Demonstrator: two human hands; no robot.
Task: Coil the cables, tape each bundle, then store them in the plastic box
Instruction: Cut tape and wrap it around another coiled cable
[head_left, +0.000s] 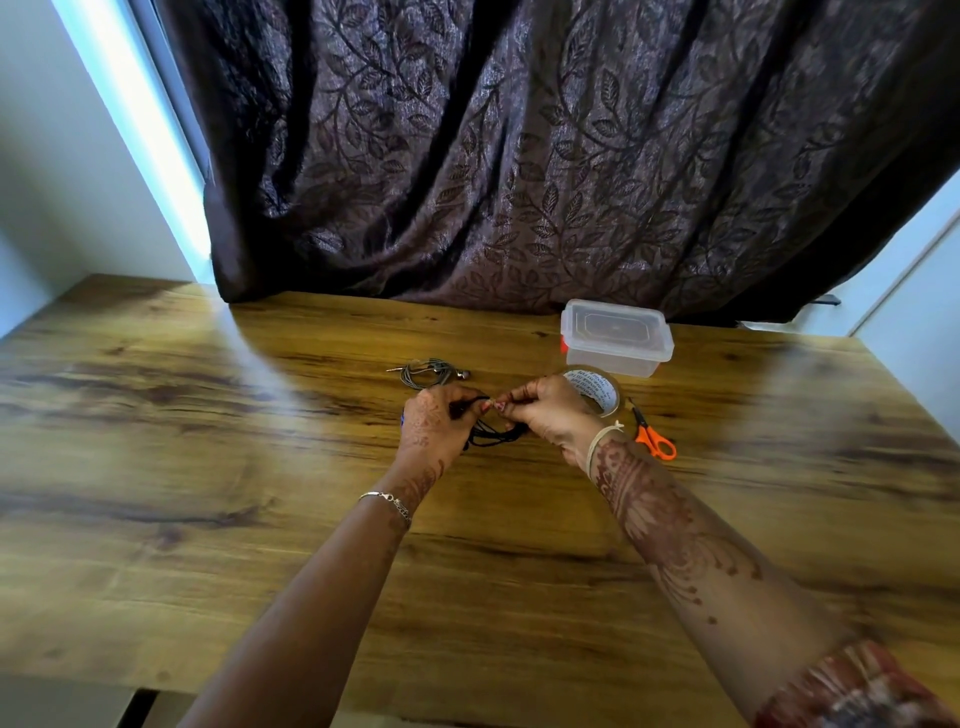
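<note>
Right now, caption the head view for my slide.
Left hand and right hand hold a black cable at a table beside tape roll, scissors, plastic box and grey coiled cable.

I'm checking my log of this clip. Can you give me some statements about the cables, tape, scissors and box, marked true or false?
1. Both the left hand and the right hand hold the black cable. True.
2. The plastic box has its lid off. False: the lid is on.
3. The orange scissors lie on the table, to the right of the right hand. True.
4. The grey cable is inside the box. False: it lies coiled on the table beyond the left hand.
5. The tape roll is by the left hand. False: it is just behind the right hand.
</note>
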